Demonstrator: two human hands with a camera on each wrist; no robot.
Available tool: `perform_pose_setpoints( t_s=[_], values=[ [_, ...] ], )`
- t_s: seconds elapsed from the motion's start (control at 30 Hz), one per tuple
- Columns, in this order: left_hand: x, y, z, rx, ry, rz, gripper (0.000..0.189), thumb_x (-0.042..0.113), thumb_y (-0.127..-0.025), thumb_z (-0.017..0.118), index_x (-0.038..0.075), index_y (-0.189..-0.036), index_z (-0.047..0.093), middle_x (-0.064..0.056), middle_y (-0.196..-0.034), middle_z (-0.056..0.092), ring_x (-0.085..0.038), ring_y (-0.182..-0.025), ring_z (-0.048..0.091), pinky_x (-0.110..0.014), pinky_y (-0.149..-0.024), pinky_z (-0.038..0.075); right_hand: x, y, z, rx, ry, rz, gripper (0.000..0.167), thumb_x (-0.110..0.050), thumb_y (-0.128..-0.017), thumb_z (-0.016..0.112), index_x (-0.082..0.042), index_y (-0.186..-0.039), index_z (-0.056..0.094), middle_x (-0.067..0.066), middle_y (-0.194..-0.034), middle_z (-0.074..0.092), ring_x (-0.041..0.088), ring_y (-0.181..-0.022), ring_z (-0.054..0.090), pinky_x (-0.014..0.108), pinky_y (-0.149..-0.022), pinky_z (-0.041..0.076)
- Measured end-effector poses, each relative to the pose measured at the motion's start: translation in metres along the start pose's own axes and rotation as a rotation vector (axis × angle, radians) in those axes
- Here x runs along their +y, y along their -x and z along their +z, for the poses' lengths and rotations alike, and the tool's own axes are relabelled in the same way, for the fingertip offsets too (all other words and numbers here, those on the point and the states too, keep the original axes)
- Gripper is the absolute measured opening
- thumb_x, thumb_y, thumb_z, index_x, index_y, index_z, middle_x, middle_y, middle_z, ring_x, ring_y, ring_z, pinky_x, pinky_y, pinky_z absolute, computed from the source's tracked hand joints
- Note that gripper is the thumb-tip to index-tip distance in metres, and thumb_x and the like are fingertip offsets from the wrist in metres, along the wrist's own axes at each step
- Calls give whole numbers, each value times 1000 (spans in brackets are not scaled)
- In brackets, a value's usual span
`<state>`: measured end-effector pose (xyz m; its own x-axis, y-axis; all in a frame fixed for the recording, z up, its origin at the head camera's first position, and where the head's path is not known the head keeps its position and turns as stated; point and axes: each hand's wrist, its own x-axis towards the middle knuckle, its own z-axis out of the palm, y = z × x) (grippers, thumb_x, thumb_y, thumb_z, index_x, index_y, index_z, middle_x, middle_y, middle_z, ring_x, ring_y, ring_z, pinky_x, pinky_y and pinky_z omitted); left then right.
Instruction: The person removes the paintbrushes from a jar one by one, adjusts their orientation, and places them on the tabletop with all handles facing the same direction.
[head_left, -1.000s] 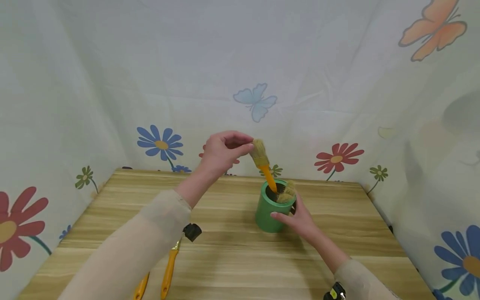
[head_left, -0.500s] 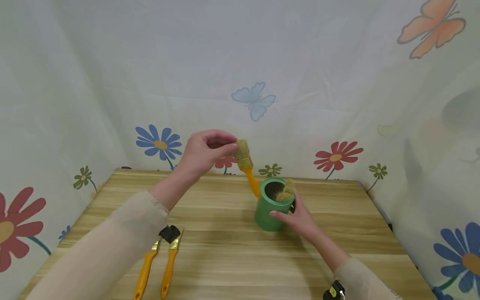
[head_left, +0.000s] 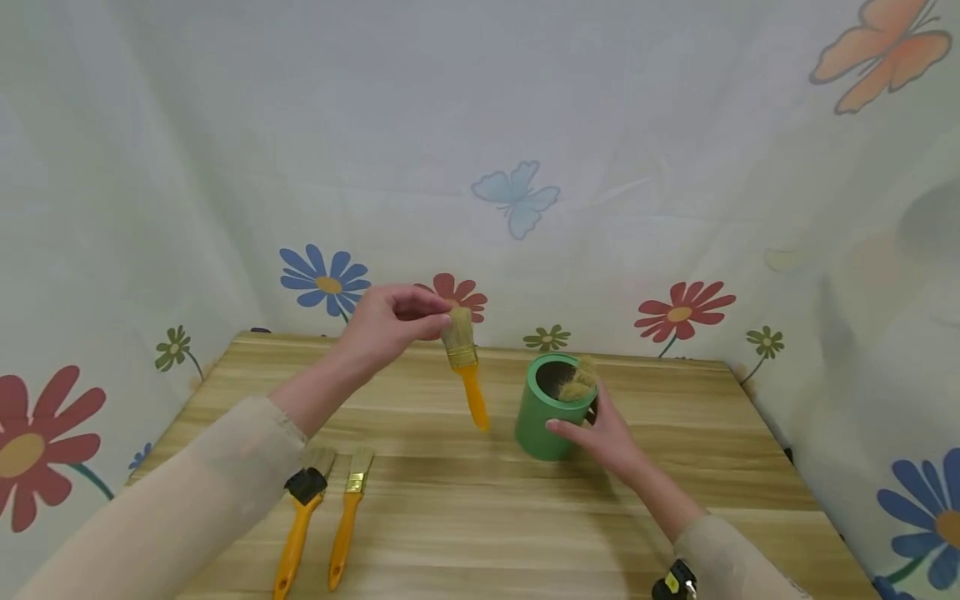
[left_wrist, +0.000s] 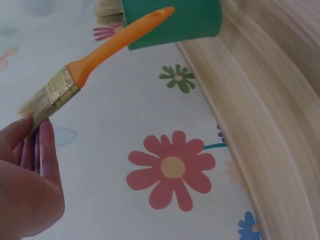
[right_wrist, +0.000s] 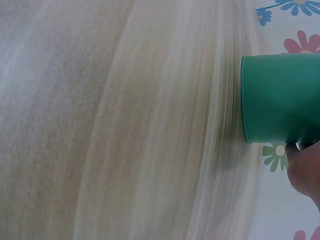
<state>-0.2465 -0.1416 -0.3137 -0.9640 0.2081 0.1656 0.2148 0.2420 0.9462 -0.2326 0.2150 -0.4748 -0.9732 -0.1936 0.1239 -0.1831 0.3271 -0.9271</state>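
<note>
While the left hand [head_left: 392, 325] pinches its bristles [head_left: 457, 327], this orange, gold-ferruled paintbrush [head_left: 466, 367] hangs slightly tilted, handle down; right hand [head_left: 606, 432] grips green can [head_left: 539, 425]

L hand [head_left: 393, 321], just L of ctr frame, pinches a brush [head_left: 465, 364] by the bristle end, orange handle pointing down, apart from the can [head_left: 542, 429]. R hand [head_left: 603, 427], R of ctr, holds that green can on the wood table [head_left: 450, 542]; bristle tufts [head_left: 579, 382] poke out at its R rim. Btm L: 2 brushes [head_left: 345, 529] side by side, blk gadget [head_left: 305, 485] overlapping one. Backdrop [head_left: 375, 108]: white cloth w/ flowers, blue butterfly [head_left: 517, 198] upper ctr, orange butterfly [head_left: 885, 54] upper R.
</note>
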Motion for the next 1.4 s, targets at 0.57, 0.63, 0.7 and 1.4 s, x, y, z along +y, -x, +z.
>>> perform_pose_setpoints(
  t_s=[0.57, 0.63, 0.7, 1.4],
  values=[
    [-49, 25, -26, -199, -53, -127, 25, 13, -96, 82, 0, -118, 77, -12, -107, 78, -26, -96, 77, -42, -91, 65, 2, -2, 1, 0, 16, 3, 100, -21, -91, 88, -15, -167, 23, 18, -161, 43, 40, -153, 38, 62, -126, 31],
    [-56, 29, -28, -251, -68, -148, 25, 15, -96, 83, 1, -117, 78, -11, -107, 78, -27, -95, 77, -44, -91, 65, 2, -3, 1, -3, 19, -7, 100, -21, -91, 88, -15, -167, 23, 18, -161, 43, 40, -153, 39, 62, -126, 31],
    [-65, 33, -30, -296, -81, -165, 25, 16, -96, 83, 2, -116, 78, -10, -107, 78, -27, -94, 78, -46, -92, 64, 2, -3, 1, -2, 22, -15, 100, -20, -91, 88, -14, -167, 23, 18, -161, 44, 40, -153, 39, 62, -125, 32],
    [-123, 45, -25, -380, -50, -307, 21, 11, -96, 81, -2, -111, 77, -9, -97, 79, -21, -80, 74, -39, -83, 67, 4, -3, 3, 3, 23, -12, 101, -20, -92, 87, -15, -168, 22, 18, -162, 42, 40, -154, 37, 62, -126, 31]
  ],
)
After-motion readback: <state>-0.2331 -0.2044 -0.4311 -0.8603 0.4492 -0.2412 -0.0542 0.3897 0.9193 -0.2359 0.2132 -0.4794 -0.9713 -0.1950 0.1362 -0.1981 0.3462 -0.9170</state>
